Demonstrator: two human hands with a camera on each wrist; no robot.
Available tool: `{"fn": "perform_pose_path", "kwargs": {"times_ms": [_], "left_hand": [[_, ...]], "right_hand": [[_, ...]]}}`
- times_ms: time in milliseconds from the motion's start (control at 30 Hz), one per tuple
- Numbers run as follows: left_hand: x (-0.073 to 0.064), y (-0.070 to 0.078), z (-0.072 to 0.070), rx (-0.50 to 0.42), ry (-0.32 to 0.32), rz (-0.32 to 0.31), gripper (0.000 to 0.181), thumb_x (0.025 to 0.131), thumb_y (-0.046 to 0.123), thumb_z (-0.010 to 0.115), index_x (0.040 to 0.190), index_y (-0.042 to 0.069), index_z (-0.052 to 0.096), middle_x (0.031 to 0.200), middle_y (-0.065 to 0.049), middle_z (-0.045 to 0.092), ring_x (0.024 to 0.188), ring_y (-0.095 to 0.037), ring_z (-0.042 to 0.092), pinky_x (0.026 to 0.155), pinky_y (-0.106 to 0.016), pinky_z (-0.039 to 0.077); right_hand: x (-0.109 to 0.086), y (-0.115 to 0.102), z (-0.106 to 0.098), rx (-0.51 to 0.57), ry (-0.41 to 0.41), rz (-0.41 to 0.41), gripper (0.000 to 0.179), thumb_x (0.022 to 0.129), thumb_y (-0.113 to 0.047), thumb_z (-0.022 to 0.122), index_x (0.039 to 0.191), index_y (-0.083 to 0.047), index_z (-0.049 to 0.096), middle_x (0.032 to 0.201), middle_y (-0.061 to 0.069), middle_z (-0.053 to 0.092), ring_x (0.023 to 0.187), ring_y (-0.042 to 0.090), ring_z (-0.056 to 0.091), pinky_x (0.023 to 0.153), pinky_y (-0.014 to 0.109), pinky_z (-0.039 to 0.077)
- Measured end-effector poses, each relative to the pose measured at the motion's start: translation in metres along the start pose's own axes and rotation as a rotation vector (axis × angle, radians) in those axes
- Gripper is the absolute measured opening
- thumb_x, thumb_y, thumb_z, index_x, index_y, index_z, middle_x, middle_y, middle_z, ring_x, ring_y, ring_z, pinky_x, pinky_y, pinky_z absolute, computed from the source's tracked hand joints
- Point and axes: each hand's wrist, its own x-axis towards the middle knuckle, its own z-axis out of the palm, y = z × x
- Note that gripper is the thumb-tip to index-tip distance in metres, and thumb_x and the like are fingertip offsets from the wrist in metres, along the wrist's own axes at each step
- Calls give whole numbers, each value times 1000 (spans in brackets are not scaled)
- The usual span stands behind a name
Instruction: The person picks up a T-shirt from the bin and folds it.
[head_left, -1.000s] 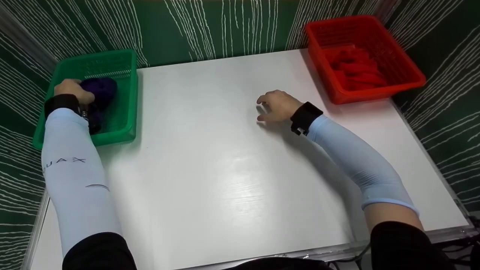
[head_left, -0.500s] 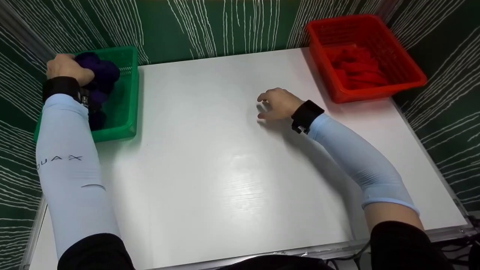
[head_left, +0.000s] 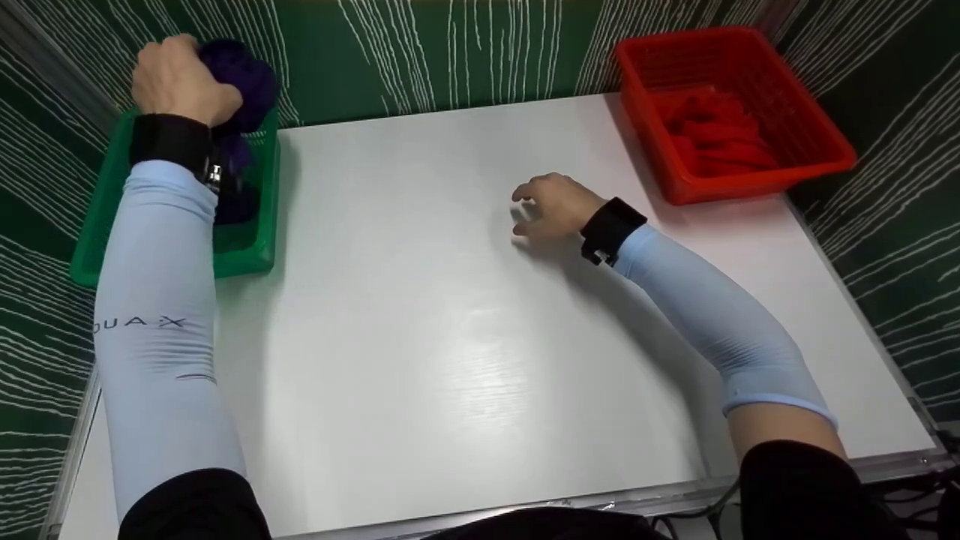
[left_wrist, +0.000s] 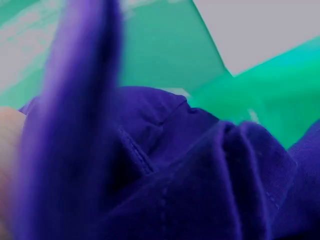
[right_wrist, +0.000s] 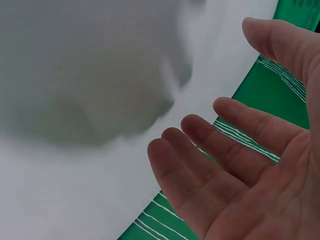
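My left hand (head_left: 180,82) grips a bunched purple garment (head_left: 249,86) and holds it up over the back of the green basket (head_left: 264,232). The lower folds of the cloth hang down into that basket. In the left wrist view the purple garment (left_wrist: 200,175) fills most of the picture, with stitched seams visible; its exact kind is hidden by the folds. Over the middle right of the white table, my right hand (head_left: 555,206) hovers with nothing in it. Its fingers (right_wrist: 230,150) are relaxed and spread from the thumb in the right wrist view.
A red basket (head_left: 757,184) with red cloth (head_left: 712,135) inside stands at the back right. The white table (head_left: 390,300) spreads between the two baskets. Green walls (head_left: 480,52) with white streaks close in the back and sides.
My left hand has risen and moved away from me and slightly right, lifting the purple garment partly out of the green basket. The right hand has stayed in place.
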Motion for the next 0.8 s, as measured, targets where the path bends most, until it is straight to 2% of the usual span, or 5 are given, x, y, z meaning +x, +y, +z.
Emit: {"fn": "perform_pose_path", "kwargs": {"times_ms": [133,267,533,667,800], "left_hand": [[-10,37,11,-25,38,46,69,97,22,57,161,2,48,158,-28,51,144,-48,51,123,-62,41],[-19,69,30,-56,42,121,64,94,22,59,155,2,54,151,-25,58,139,-44,55,121,-57,44],[-38,120,83,-153,-34,219,56,88,16,63,143,4,61,139,-19,66,128,-37,61,113,-51,49],[-49,135,117,-217,-181,273,61,88,24,73,145,8,59,141,-15,65,131,-30,59,115,-44,48],[-61,136,150,-279,-455,351,78,92,47,80,156,13,51,148,-14,62,135,-27,58,117,-41,47]], "right_hand": [[1,-1,3,4,-5,-9,60,95,-31,82,141,2,66,139,25,71,133,44,64,117,54,49],[0,-3,3,11,-1,-4,59,94,-31,82,141,2,67,139,24,71,132,44,65,117,54,49],[3,-6,2,21,19,-28,58,94,-30,82,139,2,67,136,24,72,130,44,66,115,54,50],[5,-8,3,15,33,-14,63,94,-34,81,144,1,64,141,24,69,134,45,63,118,55,48],[6,-8,5,15,44,15,75,95,-43,79,153,-1,57,148,24,64,139,45,59,119,56,47]]}}
